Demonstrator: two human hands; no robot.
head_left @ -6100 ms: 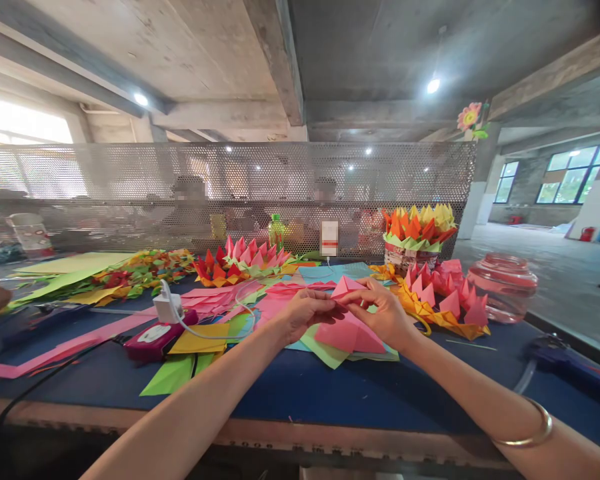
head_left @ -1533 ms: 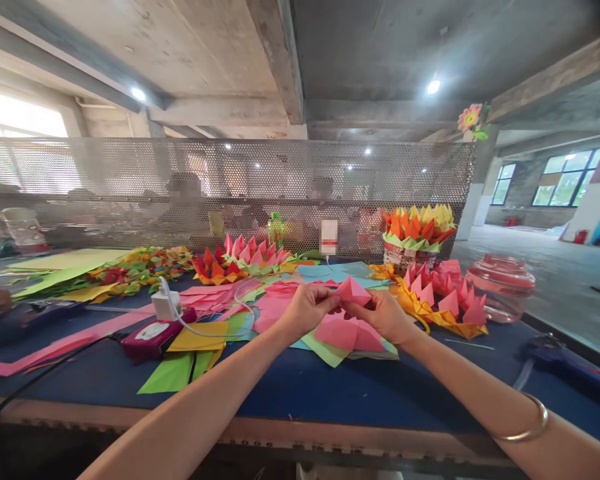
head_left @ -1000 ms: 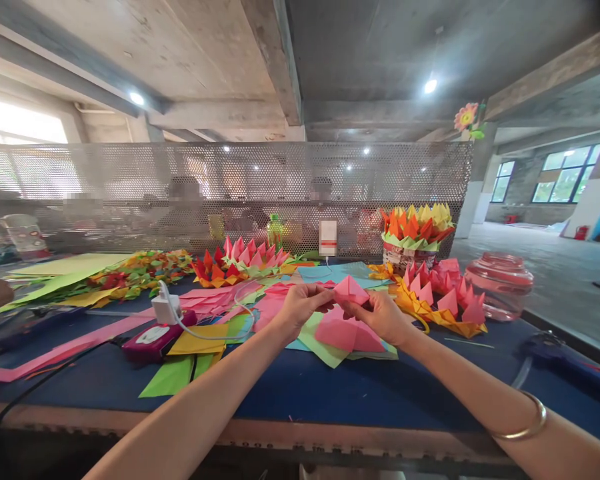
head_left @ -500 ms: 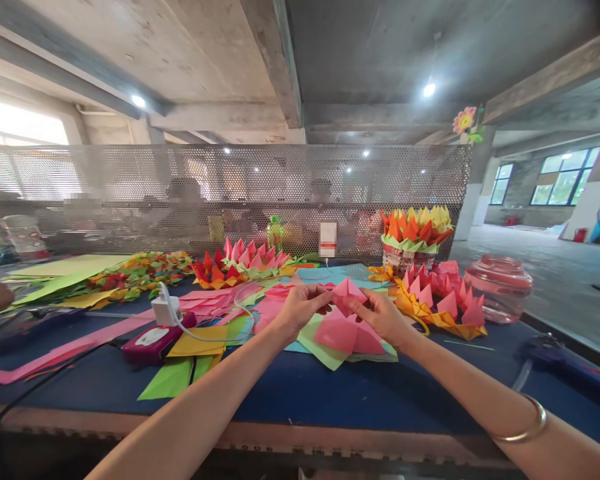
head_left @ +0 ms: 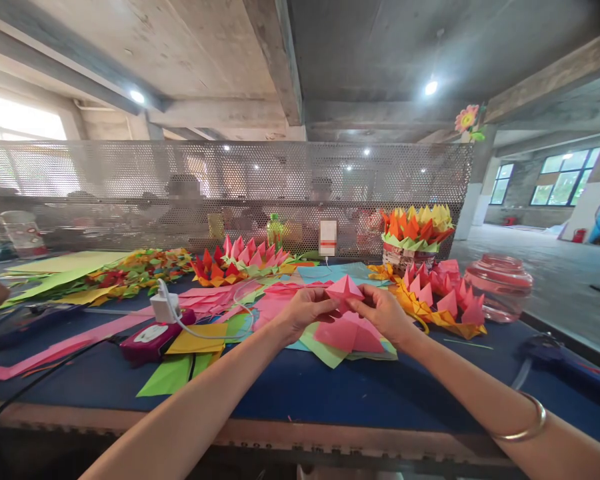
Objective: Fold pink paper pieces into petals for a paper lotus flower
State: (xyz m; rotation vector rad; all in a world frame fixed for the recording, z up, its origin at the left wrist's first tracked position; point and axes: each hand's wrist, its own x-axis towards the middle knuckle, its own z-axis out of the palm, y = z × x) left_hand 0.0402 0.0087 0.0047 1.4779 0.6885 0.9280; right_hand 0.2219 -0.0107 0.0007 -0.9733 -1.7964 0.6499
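Note:
Between both hands, raised over the table, is a pink folded paper (head_left: pixel 345 287) with a pointed top and a crease down its middle. My left hand (head_left: pixel 307 309) pinches its left corner between thumb and fingers. On the other side, my right hand (head_left: pixel 379 311) is closed on the right corner, thumb toward me. Below them lie loose pink paper sheets (head_left: pixel 347 333) on top of light green sheets (head_left: pixel 325 350). To the right of my right hand stands a row of folded pink paper points on an orange paper base (head_left: pixel 443 300).
A purple power strip (head_left: pixel 153 337) with a white charger (head_left: pixel 165 307) and cable sits left. Two glue guns (head_left: pixel 570 363) (head_left: pixel 40 323) lie at the sides. A clear jar (head_left: pixel 499 287) stands right, a layered paper flower (head_left: pixel 417 233) behind. A perforated metal screen (head_left: pixel 260 180) closes the back.
The pink folded paper has turned slightly and spread wider between my fingers. My left thumb has slid in lower along it, and both hands stay in nearly the same place.

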